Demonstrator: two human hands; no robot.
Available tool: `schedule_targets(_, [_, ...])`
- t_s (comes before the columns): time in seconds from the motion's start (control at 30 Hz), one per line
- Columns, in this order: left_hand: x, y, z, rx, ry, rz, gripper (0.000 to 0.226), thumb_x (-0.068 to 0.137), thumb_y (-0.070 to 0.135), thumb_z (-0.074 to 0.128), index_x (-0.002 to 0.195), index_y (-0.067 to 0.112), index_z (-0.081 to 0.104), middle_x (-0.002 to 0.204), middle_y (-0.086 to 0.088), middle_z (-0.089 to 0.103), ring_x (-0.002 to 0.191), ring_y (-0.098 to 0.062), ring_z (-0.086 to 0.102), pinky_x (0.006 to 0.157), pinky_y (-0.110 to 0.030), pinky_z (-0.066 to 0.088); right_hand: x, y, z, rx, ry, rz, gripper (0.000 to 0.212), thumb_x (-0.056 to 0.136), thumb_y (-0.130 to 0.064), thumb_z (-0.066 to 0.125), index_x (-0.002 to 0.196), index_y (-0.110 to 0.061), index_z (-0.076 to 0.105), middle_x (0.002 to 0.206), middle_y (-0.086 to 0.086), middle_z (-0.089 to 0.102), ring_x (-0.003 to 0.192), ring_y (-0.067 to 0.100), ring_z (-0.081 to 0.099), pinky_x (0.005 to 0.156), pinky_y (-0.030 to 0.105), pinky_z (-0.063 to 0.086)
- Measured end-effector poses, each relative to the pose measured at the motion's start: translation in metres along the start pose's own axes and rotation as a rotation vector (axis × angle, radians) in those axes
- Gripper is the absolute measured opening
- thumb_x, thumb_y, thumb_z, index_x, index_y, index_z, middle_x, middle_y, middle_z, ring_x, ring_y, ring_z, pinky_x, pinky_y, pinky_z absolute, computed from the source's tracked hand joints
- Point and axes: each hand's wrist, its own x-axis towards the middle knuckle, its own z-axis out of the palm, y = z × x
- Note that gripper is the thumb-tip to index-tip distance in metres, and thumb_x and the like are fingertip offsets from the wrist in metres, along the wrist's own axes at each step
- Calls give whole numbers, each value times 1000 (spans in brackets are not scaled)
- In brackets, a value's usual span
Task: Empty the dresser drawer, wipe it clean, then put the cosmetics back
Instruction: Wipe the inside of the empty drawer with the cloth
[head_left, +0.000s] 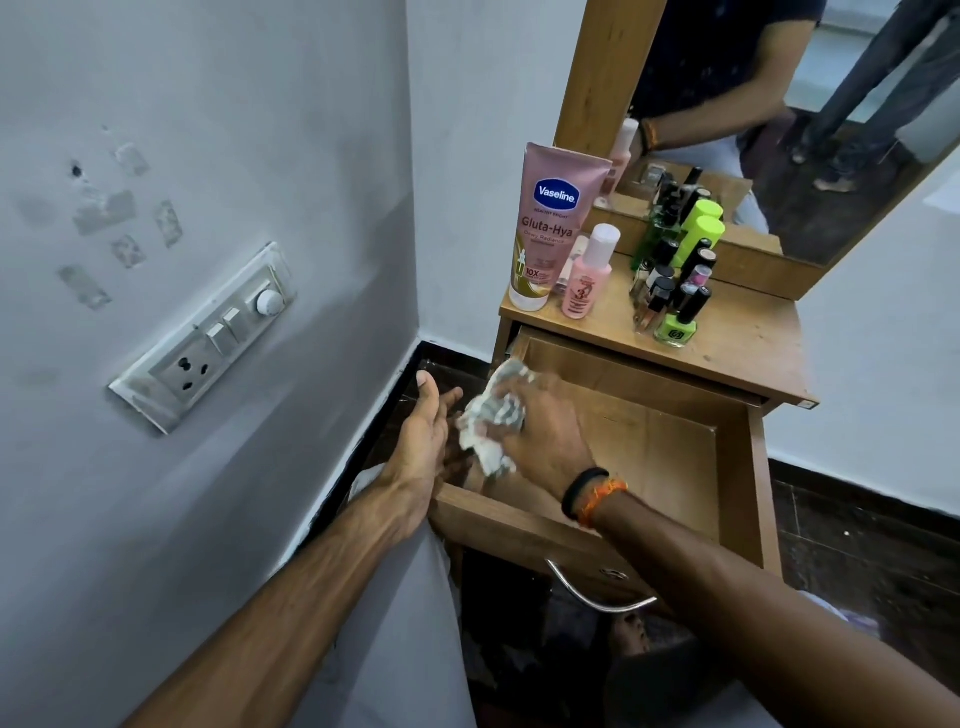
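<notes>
Right hand (540, 431): grips cloth (493, 421) at drawer (737, 467) left wall, nearer the bare floor. Left hand (423, 431): fingers straight, outside that wall. Cosmetics (670, 291): beyond, on top.

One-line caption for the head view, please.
Right hand grips a crumpled cloth over the emptied drawer; left hand open beside it; cosmetics wait on the dresser top.

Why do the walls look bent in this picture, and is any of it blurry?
Head view: the wide-angle lens curves the wall and tilts the mirror. The right hand gripping the cloth is smeared by motion blur, the open left hand slightly too. The Vaseline tube reads sharp. Lighting is soft; under the open drawer it is dark.
</notes>
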Motion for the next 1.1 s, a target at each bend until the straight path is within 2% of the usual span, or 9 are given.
schedule_targets(0.13, [-1,0,4,68,7,6,74,97,69,9,153,29,36,158,-6,37,118,-17,56,76,-24,46,48,11,-7,63,120,179,49,92,-35,67,139,-27,55,138,10,50,123,29,54,103,38,44])
schedule_targets(0.2, [1,3,4,76,11,7,73,97,68,8,153,29,36,159,-7,35,122,-21,54,79,-24,46,57,8,-2,66,150,241,54,94,-34,64,146,-30,47,140,12,44,123,35,53,107,44,41])
schedule_targets(0.33, [2,0,7,110,-1,26,73,97,68,7,154,30,33,158,-9,36,132,-21,49,97,-30,37,48,-3,13,16,136,228,58,96,-31,58,151,-24,41,144,14,34,120,37,54,102,41,46])
schedule_targets(0.47, [3,-4,9,89,13,58,72,97,67,10,155,30,29,156,-8,41,138,-23,45,107,-35,36,21,3,3,-22,26,58,45,93,-21,62,137,-24,59,134,9,51,114,26,57,98,38,52])
schedule_targets(0.6, [5,-3,11,103,31,80,72,96,68,9,155,32,30,158,-11,37,132,-23,47,101,-35,38,-20,19,-17,-15,-231,-155,46,86,-30,76,131,-32,64,125,-1,56,102,11,57,82,17,49])
schedule_targets(0.7, [7,-5,8,124,45,89,72,95,71,9,153,34,33,157,-10,38,118,-20,52,86,-30,40,-30,25,-30,-116,-362,-310,41,87,-29,75,127,-32,67,122,-3,57,107,12,56,93,27,49])
schedule_targets(0.8, [9,-7,5,127,38,88,74,94,73,9,152,34,35,156,-10,40,122,-24,54,94,-36,36,-23,34,-56,-224,-489,-338,37,89,-24,74,125,-27,67,125,-3,61,111,13,57,96,36,52])
schedule_targets(0.93, [10,-7,2,103,27,81,78,93,76,10,150,33,40,150,-11,48,116,-22,57,99,-40,39,-20,36,-91,-1,-437,-286,38,87,-22,76,124,-27,68,107,-21,63,93,-7,58,79,15,45])
schedule_targets(1.1, [8,-2,-1,-130,-2,-8,81,90,78,21,141,24,52,133,-16,61,120,-33,61,105,-53,44,-35,-9,-63,-119,-446,-587,52,89,-23,72,139,-24,57,122,3,64,105,5,51,93,18,36])
